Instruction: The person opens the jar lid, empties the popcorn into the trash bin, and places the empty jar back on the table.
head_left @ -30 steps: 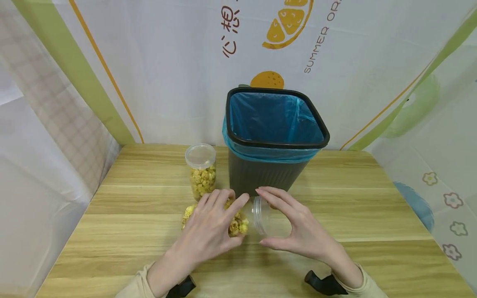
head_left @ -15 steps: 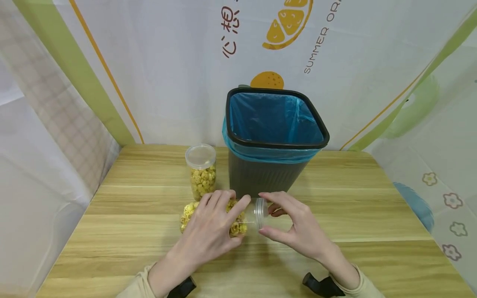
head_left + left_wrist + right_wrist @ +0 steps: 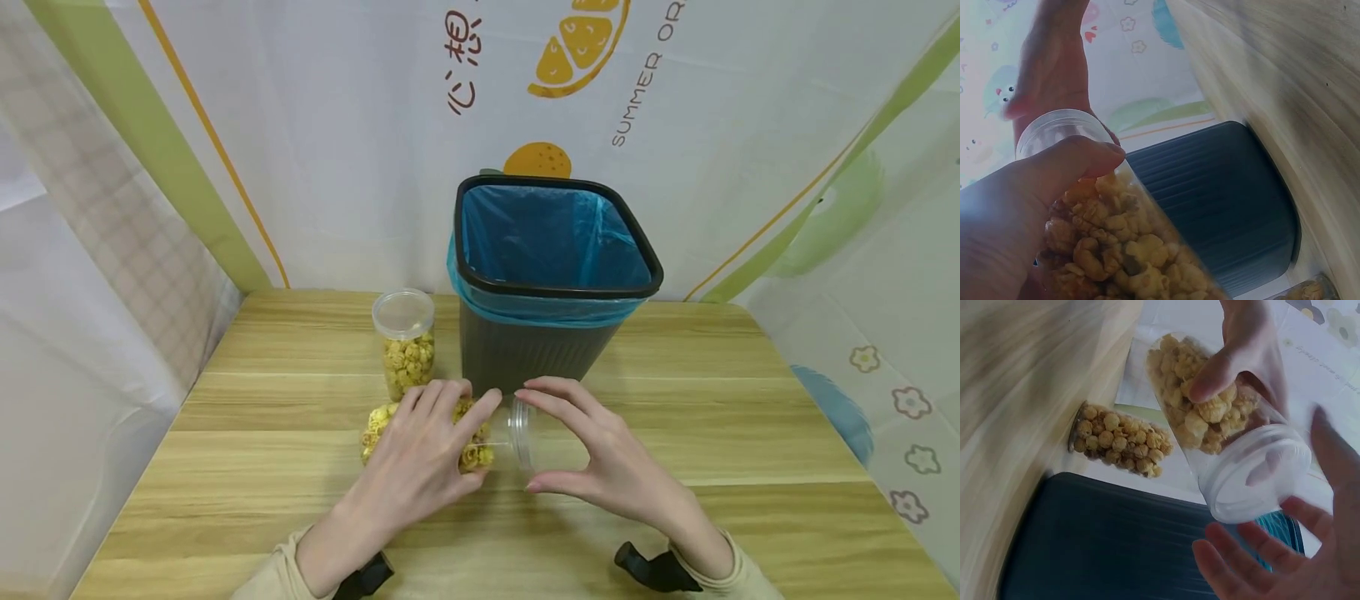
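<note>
My left hand (image 3: 416, 446) grips a clear plastic jar (image 3: 1129, 244) of popcorn, which lies on its side with its lid end toward the right. In the left wrist view the thumb presses along the jar's wall, just below the lid. The clear screw lid (image 3: 1260, 478) is on the jar. My right hand (image 3: 607, 450) is spread around the lid end, thumb below and fingers above. The right wrist view shows its fingertips (image 3: 1210, 556) a little apart from the lid. A second lidded popcorn jar (image 3: 407, 358) stands upright behind the left hand.
A dark grey waste bin (image 3: 536, 354) with a blue liner (image 3: 555, 237) stands on the wooden table (image 3: 720, 400) just behind the hands. A printed white curtain (image 3: 337, 150) hangs at the table's back edge, and cloth hangs at both sides.
Half a second ago my right hand's fingers and thumb were closed in at the lid. They have since spread wider. The left hand keeps its grip on the jar, nearly still.
</note>
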Tool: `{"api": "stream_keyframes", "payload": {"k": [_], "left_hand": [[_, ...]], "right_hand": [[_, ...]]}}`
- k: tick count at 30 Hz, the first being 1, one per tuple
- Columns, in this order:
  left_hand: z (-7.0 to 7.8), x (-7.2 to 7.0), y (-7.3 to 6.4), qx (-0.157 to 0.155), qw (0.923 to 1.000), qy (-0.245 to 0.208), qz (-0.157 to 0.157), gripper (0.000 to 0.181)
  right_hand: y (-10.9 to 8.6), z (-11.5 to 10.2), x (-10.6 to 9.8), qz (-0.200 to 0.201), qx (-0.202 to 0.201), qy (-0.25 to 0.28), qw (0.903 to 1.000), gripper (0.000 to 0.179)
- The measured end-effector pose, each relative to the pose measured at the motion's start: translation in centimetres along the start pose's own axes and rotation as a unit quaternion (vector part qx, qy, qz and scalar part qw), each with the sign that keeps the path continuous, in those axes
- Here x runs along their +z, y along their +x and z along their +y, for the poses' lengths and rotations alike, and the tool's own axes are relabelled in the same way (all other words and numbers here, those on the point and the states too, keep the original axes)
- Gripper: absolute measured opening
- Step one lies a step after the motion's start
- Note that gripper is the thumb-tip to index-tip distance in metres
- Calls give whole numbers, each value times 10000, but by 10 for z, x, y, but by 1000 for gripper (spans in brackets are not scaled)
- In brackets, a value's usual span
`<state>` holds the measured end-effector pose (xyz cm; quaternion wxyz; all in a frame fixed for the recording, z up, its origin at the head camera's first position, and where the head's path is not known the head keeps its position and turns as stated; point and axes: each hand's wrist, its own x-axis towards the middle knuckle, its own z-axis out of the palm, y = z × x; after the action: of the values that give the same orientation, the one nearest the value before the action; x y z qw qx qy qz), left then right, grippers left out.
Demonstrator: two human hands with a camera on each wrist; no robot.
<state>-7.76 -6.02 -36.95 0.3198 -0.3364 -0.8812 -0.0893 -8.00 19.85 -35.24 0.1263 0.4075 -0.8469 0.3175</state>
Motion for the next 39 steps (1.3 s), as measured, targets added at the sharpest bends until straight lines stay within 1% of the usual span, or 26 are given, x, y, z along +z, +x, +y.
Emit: {"api": "stream_keyframes", "payload": {"k": [2, 5, 9, 11, 15, 22, 25, 29, 31, 33, 35, 39], "left_hand": [[0, -1, 0, 10, 10000, 6, -17, 84], [1, -2, 0, 21, 10000, 19, -60, 85], [1, -2, 1, 30, 10000, 30, -87, 85], [1, -2, 1, 38, 9999, 30, -89, 85], [1, -2, 1, 42, 10000, 44, -71, 84], [-1, -2, 0, 18, 9999, 90, -77, 85], [0, -2, 0, 20, 9999, 67, -74, 85], [0, -2, 1, 46, 10000, 36, -44, 84], [1, -1, 1, 57, 10000, 39, -28, 84], [1, -1, 1, 63, 10000, 55, -34, 84], [2, -2, 1, 70, 9999, 61, -44, 84], [2, -2, 1, 103, 9999, 75, -45, 85]], "right_hand": [[0, -1, 1, 32, 181, 39, 9998, 85], [-1, -1, 4, 110, 462, 139, 9988, 79], [-2, 0, 8, 239, 598, 218, 9977, 73], [-2, 0, 8, 232, 649, 269, 9973, 72], [-1, -1, 7, 139, 586, 238, 9979, 73], [0, 0, 2, -26, 2, -209, 9998, 81], [0, 1, 1, -114, -74, -333, 9994, 86], [0, 2, -2, -141, -6, -171, 9998, 90], [-1, 3, -3, -104, 82, -84, 9999, 87], [-1, 5, -4, -64, 168, 14, 9998, 80], [-2, 6, -3, -67, 301, -31, 9995, 75], [-3, 5, -1, -155, 587, -97, 9981, 71]]}}
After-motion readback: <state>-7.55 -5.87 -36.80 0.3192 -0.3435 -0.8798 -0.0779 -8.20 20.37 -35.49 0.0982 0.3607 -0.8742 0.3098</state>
